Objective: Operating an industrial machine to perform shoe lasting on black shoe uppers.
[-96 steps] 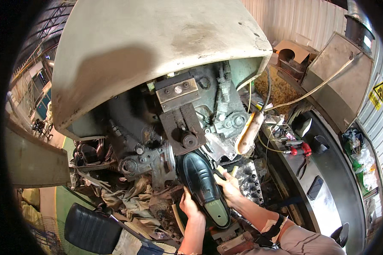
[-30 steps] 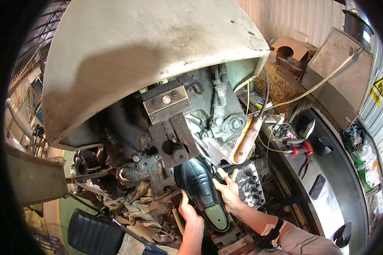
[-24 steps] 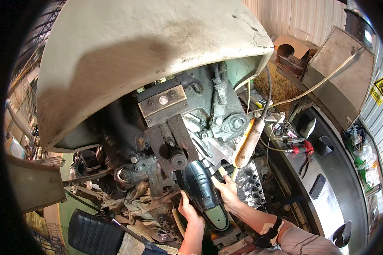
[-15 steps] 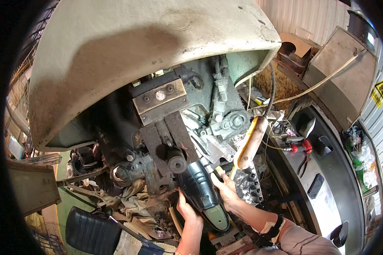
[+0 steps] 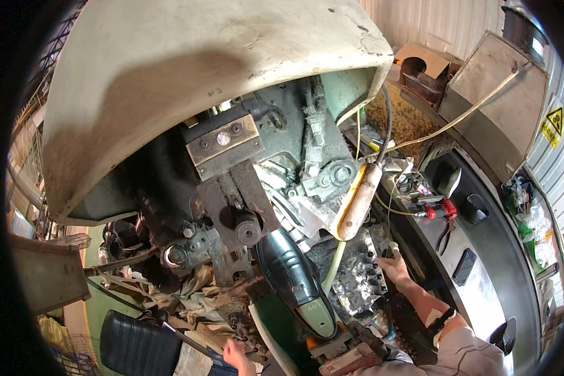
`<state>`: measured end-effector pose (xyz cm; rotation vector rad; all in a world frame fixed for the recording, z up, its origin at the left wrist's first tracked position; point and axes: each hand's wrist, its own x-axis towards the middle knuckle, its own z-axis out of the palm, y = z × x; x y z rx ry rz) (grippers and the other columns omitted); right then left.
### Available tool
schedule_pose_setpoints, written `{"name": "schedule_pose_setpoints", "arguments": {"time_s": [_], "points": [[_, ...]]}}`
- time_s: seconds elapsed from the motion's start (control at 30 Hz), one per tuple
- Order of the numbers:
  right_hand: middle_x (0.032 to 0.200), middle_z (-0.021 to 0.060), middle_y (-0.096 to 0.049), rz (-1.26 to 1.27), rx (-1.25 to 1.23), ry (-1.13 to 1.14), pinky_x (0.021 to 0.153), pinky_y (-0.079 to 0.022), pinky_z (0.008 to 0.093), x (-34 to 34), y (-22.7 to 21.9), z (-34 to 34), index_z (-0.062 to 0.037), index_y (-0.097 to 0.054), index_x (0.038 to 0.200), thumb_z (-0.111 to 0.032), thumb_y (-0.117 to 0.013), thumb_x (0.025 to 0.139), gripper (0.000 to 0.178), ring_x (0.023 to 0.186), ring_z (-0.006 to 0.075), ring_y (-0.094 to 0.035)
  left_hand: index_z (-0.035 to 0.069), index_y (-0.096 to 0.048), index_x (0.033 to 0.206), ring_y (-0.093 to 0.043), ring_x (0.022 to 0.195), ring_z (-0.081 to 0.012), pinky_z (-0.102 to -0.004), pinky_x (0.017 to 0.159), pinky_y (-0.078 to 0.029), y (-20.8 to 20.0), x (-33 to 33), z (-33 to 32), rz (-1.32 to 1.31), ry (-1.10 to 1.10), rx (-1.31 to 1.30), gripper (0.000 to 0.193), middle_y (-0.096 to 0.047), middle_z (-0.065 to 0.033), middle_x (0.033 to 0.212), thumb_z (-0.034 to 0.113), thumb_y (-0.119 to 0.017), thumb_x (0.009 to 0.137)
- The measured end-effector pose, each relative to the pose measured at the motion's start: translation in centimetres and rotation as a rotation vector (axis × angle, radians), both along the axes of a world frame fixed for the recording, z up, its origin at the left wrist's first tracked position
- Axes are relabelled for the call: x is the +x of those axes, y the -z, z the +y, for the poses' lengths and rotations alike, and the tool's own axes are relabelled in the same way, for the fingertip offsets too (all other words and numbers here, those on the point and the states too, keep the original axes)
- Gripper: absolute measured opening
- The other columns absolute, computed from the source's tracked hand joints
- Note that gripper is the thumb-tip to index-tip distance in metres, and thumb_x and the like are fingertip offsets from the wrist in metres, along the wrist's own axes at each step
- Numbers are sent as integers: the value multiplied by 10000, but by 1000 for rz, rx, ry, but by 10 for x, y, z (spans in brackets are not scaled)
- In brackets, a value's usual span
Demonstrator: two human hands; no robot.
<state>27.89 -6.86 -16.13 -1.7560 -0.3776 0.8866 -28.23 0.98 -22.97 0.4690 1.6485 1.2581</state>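
Observation:
A black shoe upper [image 5: 285, 266] on a green shoe last [image 5: 318, 316] sits in the machine, toe end under a round metal post [image 5: 249, 232]. Neither hand touches it. My right hand [image 5: 396, 271] is right of the shoe, beside the machine's dirty metal block [image 5: 357, 276]. Its thumb and a pale-tipped finger are apart, and I see nothing held between them. Low in the picture, my left hand [image 5: 235, 355] is left of the shoe, near the padded seat edge; its fingers are small and partly hidden, so their grip is unclear.
A wooden-handled lamp [image 5: 357, 203] hangs on a cable right of the shoe. On the right bench [image 5: 482, 294] lie a red air tool [image 5: 440, 212] and a phone [image 5: 464, 266]. A large pale hood [image 5: 219, 56] overhangs the machine. A black seat [image 5: 130, 343] stands lower left.
Both hands have let go of the shoe, which stays in the machine. My right hand has moved right, my left hand down and left. The view has shifted slightly.

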Motion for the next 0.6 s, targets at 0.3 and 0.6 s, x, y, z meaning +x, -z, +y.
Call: {"name": "schedule_pose_setpoints", "arguments": {"time_s": [0.3, 0.6], "points": [[1395, 232, -540, 397, -10, 11, 944, -537, 419, -3, 56, 12, -88, -84, 1614, -168, -796, 863, 1037, 1124, 274, -643, -48, -683, 880, -634, 695, -196, -370, 655, -536, 63, 9, -67, 354, 73, -375, 120, -690, -113, 848, 4, -687, 773], [1136, 138, -648, 245, 138, 144, 797, -577, 365, 17, -35, -17, -64, -355, 1513, -100, -715, 895, 716, 900, 224, -688, -37, -649, 1096, -634, 883, -194, -354, 823, -524, 22, 29, -35, 425, 56, 187, 218, -669, -96, 979, 61, -661, 902]]}}
